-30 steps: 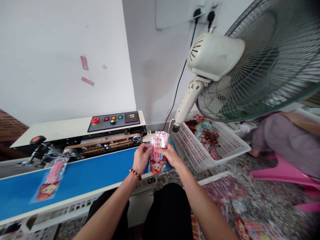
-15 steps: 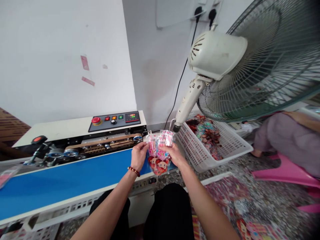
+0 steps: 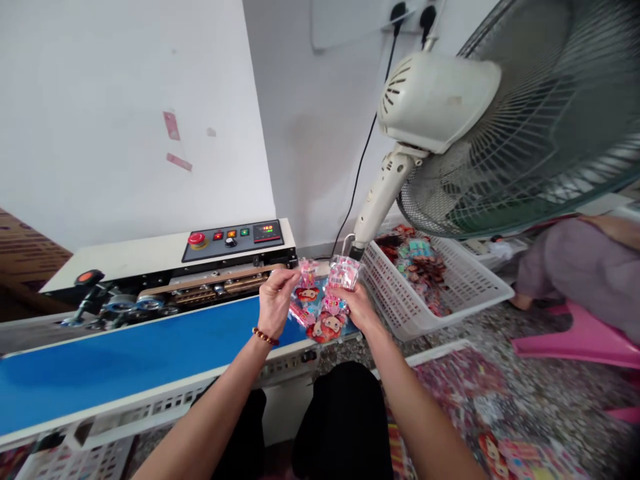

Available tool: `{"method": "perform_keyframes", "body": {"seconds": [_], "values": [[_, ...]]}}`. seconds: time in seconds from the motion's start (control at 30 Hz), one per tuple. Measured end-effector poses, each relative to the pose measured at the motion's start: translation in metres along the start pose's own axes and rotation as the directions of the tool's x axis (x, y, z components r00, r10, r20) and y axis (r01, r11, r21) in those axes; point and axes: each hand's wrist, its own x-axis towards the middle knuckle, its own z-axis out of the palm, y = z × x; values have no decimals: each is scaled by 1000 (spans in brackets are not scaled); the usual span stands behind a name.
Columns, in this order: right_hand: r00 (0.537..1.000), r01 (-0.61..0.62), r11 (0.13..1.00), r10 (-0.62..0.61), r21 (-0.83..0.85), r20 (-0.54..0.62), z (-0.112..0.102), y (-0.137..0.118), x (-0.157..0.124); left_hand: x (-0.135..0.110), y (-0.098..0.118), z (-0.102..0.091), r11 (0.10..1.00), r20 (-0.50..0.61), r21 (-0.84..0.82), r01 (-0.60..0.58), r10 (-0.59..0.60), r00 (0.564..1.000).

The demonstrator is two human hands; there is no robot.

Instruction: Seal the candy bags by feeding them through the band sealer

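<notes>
My left hand pinches the top of one clear packet printed with a cartoon face, drawing it leftward off a small stack. My right hand grips the stack of packets, pink at the top with red-haired cartoon faces below. Both hands hover over the right end of the blue conveyor belt of a band sealing machine. Its control panel has a red button and a lit display.
A white basket holding several packets stands on the floor to the right. A large standing fan hangs over it. More packets lie on the floor at the lower right. A person in purple sits at the far right by a pink stool.
The packet lying on the belt at the left has travelled off out of view. My left hand has pulled one packet away from the stack in my right hand.
</notes>
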Motion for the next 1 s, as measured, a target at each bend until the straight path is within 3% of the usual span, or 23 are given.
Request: {"method": "perform_keyframes", "body": {"seconds": [0.1,0.2,0.27,0.4,0.53,0.63,0.7,0.77,0.83,0.9,1.0], "values": [[1000,13,1000,-13,10,-4,2,0,-1,8,0,-13,996,-48,-64,60,-63,997],[1000,19,1000,-19,-6,-17,3,0,-2,2,-17,-27,956,-27,-101,274,-278,960],[999,21,999,-22,-26,-24,1,0,-4,-7,-31,-33,932,3,-76,353,-354,935],[1000,15,1000,-15,0,-9,-3,0,-8,-22,-45,-34,943,14,3,332,-332,943],[1000,-16,1000,16,-11,14,-2,-1,-16,-30,-32,-47,951,-10,91,294,-295,956],[1000,-30,999,30,-45,-4,2,-2,-23,-44,-16,-90,948,-49,247,200,-194,980],[999,-45,997,44,-59,-16,6,-4,-27,-58,-9,-133,876,-222,437,206,-117,968],[998,-65,995,64,-72,-14,11,-5,-31,-72,-6,-178,715,-463,585,383,-92,881],[997,-77,994,77,-84,-7,16,-7,-34,-83,-7,-215,546,-596,628,555,-122,794],[997,-72,992,73,-101,-1,21,-8,-36,-87,-10,-240,441,-616,663,605,-138,776],[998,-63,989,65,-136,9,28,-7,-38,-81,-15,-267,384,-606,706,595,-107,788]]}}
